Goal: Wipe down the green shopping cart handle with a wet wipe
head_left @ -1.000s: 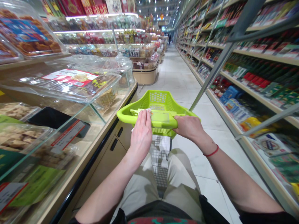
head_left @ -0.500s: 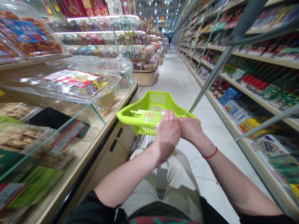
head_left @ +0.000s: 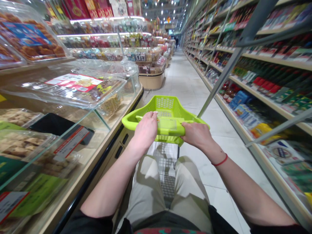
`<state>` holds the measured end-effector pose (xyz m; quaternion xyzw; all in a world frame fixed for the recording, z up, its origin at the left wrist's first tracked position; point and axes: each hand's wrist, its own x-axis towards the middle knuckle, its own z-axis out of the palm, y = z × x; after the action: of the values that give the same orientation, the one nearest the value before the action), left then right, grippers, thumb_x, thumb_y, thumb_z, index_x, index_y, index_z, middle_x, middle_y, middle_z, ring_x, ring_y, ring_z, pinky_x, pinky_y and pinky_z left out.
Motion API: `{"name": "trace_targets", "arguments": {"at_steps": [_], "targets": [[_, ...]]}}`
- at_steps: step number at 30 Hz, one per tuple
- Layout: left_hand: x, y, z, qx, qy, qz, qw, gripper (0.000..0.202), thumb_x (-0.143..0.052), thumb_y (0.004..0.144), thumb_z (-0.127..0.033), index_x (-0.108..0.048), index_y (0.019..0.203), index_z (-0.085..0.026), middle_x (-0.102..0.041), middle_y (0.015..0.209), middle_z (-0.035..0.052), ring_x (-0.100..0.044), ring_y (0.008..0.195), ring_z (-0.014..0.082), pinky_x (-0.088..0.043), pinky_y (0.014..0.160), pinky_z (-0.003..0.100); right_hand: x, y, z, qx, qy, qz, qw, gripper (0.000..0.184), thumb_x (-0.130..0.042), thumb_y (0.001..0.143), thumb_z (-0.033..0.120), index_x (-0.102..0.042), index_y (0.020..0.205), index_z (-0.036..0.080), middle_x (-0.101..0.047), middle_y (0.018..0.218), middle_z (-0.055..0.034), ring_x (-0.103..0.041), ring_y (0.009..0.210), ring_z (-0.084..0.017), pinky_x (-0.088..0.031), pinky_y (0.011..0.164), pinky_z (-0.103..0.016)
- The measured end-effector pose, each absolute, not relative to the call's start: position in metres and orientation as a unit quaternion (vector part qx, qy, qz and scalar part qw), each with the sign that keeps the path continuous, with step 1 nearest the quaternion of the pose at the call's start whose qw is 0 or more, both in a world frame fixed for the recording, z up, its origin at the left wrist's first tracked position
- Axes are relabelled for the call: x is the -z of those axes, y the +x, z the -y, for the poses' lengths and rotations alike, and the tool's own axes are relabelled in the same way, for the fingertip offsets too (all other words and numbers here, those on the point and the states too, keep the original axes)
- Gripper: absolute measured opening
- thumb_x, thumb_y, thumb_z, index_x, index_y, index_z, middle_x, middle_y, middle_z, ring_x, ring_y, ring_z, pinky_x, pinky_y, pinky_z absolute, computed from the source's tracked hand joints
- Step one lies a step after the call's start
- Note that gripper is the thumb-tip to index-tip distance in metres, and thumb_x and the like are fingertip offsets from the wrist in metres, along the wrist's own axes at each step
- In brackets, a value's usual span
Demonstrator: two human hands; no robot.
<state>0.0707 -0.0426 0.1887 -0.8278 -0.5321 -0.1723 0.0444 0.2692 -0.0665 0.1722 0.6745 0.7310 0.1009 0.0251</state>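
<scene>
A lime-green shopping cart [head_left: 165, 103] stands in front of my legs, its basket pierced with holes. My right hand [head_left: 197, 132] is wrapped round the right part of its handle [head_left: 170, 129]. My left hand [head_left: 147, 127] is closed over the left part of that handle, and a bit of crumpled white tissue [head_left: 155, 112] peeks out at its fingertips. Most of the tissue is hidden under the hand. Between the hands lies a clear panel set in the handle.
To my left runs a glass-edged display counter [head_left: 102, 118] with boxed pastries [head_left: 80, 83] and price tags. Tall shelves [head_left: 273, 78] of packaged goods line the right side. A grey metal post [head_left: 219, 81] slants beside the cart. A tiled aisle [head_left: 175, 71] leads ahead, with a distant person.
My left hand has slid left along the handle, from beside my right hand to the far left part, taking the tissue with it. My right hand keeps its hold.
</scene>
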Motion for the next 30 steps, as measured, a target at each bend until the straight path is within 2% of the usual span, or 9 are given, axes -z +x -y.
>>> {"name": "trace_targets", "arguments": {"at_steps": [5, 10, 15, 19, 25, 27, 30], "targets": [[-0.180, 0.094, 0.049, 0.182, -0.816, 0.544, 0.074, 0.041, -0.033, 0.094, -0.003, -0.054, 0.129, 0.000, -0.060, 0.129, 0.0237, -0.052, 0.129, 0.0274, -0.045, 0.108, 0.042, -0.172, 0.268, 0.066, -0.097, 0.676, -0.730, 0.025, 0.030, -0.055, 0.082, 0.038, -0.070, 0.101, 0.021, -0.075, 0.088, -0.0103, -0.072, 0.084, -0.027, -0.047, 0.068, -0.031], [-0.167, 0.140, 0.067, 0.171, -0.844, 0.494, 0.119, 0.047, -0.032, 0.092, -0.004, -0.053, 0.133, 0.000, -0.057, 0.138, 0.0234, -0.048, 0.136, 0.0277, -0.038, 0.115, 0.046, -0.173, 0.267, 0.066, -0.092, 0.683, -0.724, 0.031, 0.030, -0.053, 0.085, 0.034, -0.071, 0.104, 0.020, -0.076, 0.091, -0.0116, -0.072, 0.085, -0.025, -0.048, 0.069, -0.029], [-0.154, 0.158, 0.085, 0.166, -0.855, 0.463, 0.163, 0.050, -0.032, 0.093, -0.006, -0.045, 0.141, 0.004, -0.048, 0.148, 0.0215, -0.042, 0.141, 0.0268, -0.034, 0.120, 0.039, -0.177, 0.266, 0.067, -0.067, 0.690, -0.720, 0.038, 0.039, -0.036, 0.096, 0.028, -0.073, 0.102, 0.016, -0.076, 0.089, -0.0151, -0.073, 0.083, -0.025, -0.049, 0.068, -0.028], [-0.138, 0.143, 0.092, 0.211, -0.862, 0.422, 0.187, 0.053, -0.033, 0.092, -0.006, -0.039, 0.143, 0.006, -0.044, 0.151, 0.0217, -0.036, 0.144, 0.0291, -0.035, 0.121, 0.040, -0.175, 0.265, 0.067, -0.084, 0.687, -0.721, 0.023, 0.040, -0.037, 0.096, 0.032, -0.074, 0.101, 0.017, -0.076, 0.087, -0.0147, -0.073, 0.082, -0.025, -0.049, 0.068, -0.029], [-0.112, 0.104, 0.095, 0.312, -0.847, 0.403, 0.151, 0.066, -0.030, 0.090, 0.001, -0.016, 0.155, -0.004, -0.036, 0.156, 0.0200, -0.018, 0.150, 0.0275, -0.036, 0.120, 0.045, -0.171, 0.269, 0.065, -0.091, 0.681, -0.726, 0.021, 0.032, -0.055, 0.084, 0.039, -0.072, 0.104, 0.020, -0.076, 0.090, -0.0116, -0.072, 0.084, -0.026, -0.048, 0.070, -0.030], [-0.106, 0.091, 0.095, 0.326, -0.838, 0.413, 0.149, 0.070, -0.030, 0.091, 0.002, -0.009, 0.157, -0.008, -0.034, 0.158, 0.0192, -0.017, 0.151, 0.0274, -0.035, 0.120, 0.047, -0.171, 0.270, 0.065, -0.091, 0.681, -0.726, 0.026, 0.032, -0.055, 0.083, 0.039, -0.071, 0.103, 0.020, -0.076, 0.091, -0.0112, -0.071, 0.085, -0.026, -0.048, 0.071, -0.031], [-0.098, 0.070, 0.092, 0.346, -0.818, 0.433, 0.152, 0.074, -0.030, 0.089, 0.004, -0.007, 0.157, -0.012, -0.030, 0.159, 0.0181, -0.018, 0.151, 0.0281, -0.034, 0.120, 0.049, -0.172, 0.270, 0.066, -0.089, 0.682, -0.726, 0.034, 0.033, -0.054, 0.083, 0.038, -0.071, 0.104, 0.021, -0.075, 0.090, -0.0108, -0.071, 0.086, -0.026, -0.047, 0.071, -0.031]]}}
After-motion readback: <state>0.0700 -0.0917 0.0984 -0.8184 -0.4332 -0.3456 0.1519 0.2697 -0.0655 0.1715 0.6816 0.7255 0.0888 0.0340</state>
